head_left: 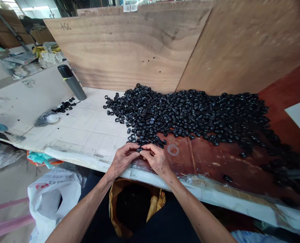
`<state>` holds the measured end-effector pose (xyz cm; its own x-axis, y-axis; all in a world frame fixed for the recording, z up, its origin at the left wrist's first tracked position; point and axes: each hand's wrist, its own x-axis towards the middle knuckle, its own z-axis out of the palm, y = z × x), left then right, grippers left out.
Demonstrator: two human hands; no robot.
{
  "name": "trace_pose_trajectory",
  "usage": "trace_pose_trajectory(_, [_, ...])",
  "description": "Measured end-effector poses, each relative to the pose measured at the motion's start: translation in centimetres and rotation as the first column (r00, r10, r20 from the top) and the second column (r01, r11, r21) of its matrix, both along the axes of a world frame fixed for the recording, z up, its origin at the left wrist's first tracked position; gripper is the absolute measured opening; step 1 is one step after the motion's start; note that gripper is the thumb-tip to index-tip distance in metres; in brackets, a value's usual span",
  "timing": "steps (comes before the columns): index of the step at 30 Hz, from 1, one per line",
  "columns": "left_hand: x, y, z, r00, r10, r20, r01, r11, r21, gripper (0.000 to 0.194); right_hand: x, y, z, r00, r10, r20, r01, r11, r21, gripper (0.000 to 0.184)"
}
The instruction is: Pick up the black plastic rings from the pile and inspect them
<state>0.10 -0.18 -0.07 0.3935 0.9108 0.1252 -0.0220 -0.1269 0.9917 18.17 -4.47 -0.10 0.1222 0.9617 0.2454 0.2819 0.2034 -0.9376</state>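
Just above the table's front edge, my left hand [125,156] and my right hand [155,157] meet. Between their fingertips is a small black ring-shaped part [139,149], pinched from both sides; the fingers cover much of it. Right behind the hands spreads a large heap of similar black ring parts [165,113], running from the middle of the table to the far right. A few loose ones lie close to my fingers.
A grey bottle with a black cap [74,84] stands at the back left, near a small group of black pieces [65,106] and a plastic bag [46,118]. Plywood boards [129,47] wall the back. Below the edge, an open yellow sack [114,202] sits between my legs, a white bag [51,192] left.
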Motion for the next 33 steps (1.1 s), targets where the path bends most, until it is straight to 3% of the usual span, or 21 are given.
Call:
trace_pose_trajectory(4, [-0.2,-0.2,0.1,1.000,-0.017,-0.015,0.018,0.993,0.120,0.020,-0.2,-0.3,0.5,0.991,-0.032,0.132,0.023,0.998,0.063,0.017])
trace_pose_trajectory(9, [-0.2,-0.3,0.6,0.999,-0.032,0.019,0.031,0.995,0.095,0.020,-0.5,-0.4,0.6,0.965,-0.037,0.259,-0.015,0.981,0.195,0.038])
trace_pose_trajectory(15, [0.0,-0.4,0.6,0.999,-0.020,0.039,0.020,1.000,0.000,0.025,-0.6,-0.3,0.4,0.998,-0.056,0.028,0.052,0.992,0.119,0.016])
trace_pose_trajectory(19, [0.0,-0.3,0.6,1.000,-0.010,0.028,0.010,1.000,-0.027,0.025,-0.2,-0.2,0.7,0.999,-0.010,0.053,-0.002,0.977,0.212,0.006])
trace_pose_trajectory(27, [0.0,-0.3,0.6,0.999,-0.017,0.044,0.020,0.998,-0.067,0.026,0.0,-0.6,1.7,0.997,0.035,0.073,-0.054,0.960,0.274,0.013])
trace_pose_trajectory(33, [0.1,-0.3,0.4,0.999,-0.031,0.034,0.029,0.998,0.056,0.023,-0.5,-0.5,0.3,0.993,-0.057,0.100,0.036,0.979,0.200,0.027])
